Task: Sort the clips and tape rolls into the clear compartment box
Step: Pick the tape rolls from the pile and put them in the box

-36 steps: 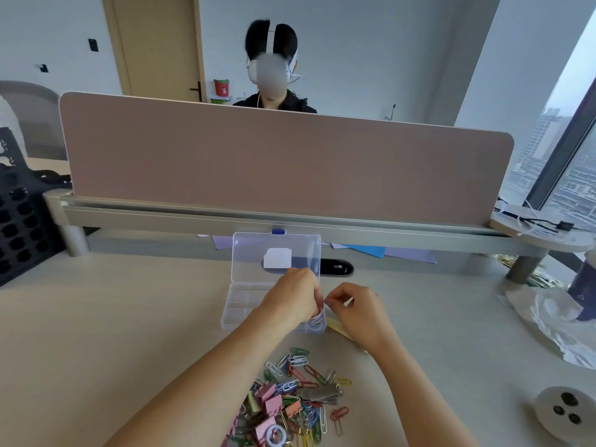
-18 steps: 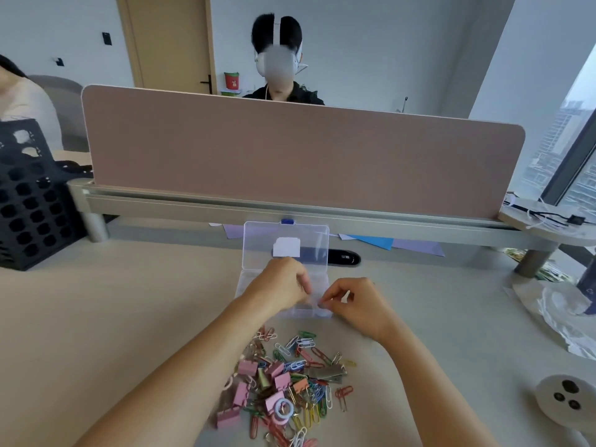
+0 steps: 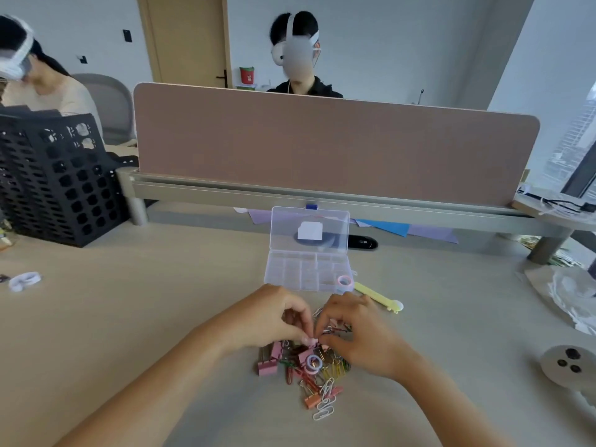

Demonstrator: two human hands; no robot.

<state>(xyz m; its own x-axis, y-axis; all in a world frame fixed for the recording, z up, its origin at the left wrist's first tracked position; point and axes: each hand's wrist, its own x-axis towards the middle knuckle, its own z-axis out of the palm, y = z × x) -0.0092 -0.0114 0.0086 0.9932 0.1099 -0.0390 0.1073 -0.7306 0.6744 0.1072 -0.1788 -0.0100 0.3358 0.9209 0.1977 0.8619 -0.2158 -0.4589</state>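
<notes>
The clear compartment box (image 3: 300, 272) stands on the desk with its lid upright. A pink tape roll (image 3: 344, 281) lies in its front right compartment. In front of the box is a pile of coloured paper clips and binder clips (image 3: 322, 379), with a lilac tape roll (image 3: 313, 363) on it. My left hand (image 3: 267, 317) and my right hand (image 3: 361, 337) are over the far side of the pile. Thumb and forefinger of each hand curl and meet at a small pink clip (image 3: 310, 341). My hands hide part of the pile.
A yellow strip (image 3: 377, 298) lies right of the box. A black perforated basket (image 3: 54, 182) stands far left, with a white roll (image 3: 24, 280) in front of it. The pink partition (image 3: 322, 150) closes the back. At the right are a plastic bag (image 3: 571, 295) and a grey disc (image 3: 567, 366). Two people sit beyond.
Both hands came back from the box's front right corner to the clip pile. The pink tape roll now lies uncovered in the box. The view turned left.
</notes>
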